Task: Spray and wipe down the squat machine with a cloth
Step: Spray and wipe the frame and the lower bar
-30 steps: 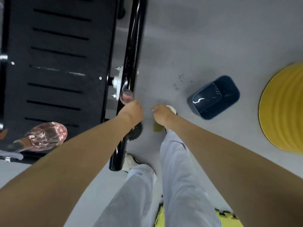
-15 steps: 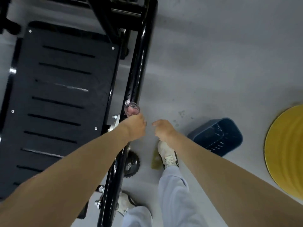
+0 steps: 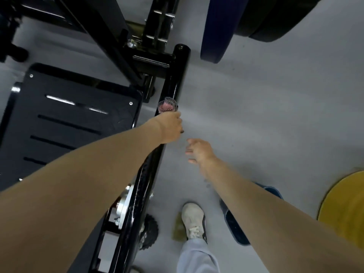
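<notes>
While the left hand (image 3: 170,127) is curled round a pink cloth (image 3: 167,106), it pushes the cloth onto the long black bar (image 3: 175,79) of the squat machine. The cloth pokes out past the knuckles and touches the top of the bar, just beside the big black foot plate (image 3: 69,125).

The right hand (image 3: 199,151) holds nothing. Its fingers are loose and spread, and it hangs over the grey floor (image 3: 275,115), near the bar but not on it. I cannot see a spray bottle anywhere.

I think this is the wiping step, and the job is partly done. The bar looks shiny and speckled lower down, maybe from spray, but I cannot be sure.

Next, the cloth needs to slide along the bar toward its far end, near the joint (image 3: 151,60) where the other black pieces meet. The hand must press down so the cloth stays flat on the round bar and does not slip off the side. The bolts and corners there will need little rubs.

A white shoe (image 3: 194,217) stands on the floor, with a dark blue bin (image 3: 236,231) just beside it.
</notes>
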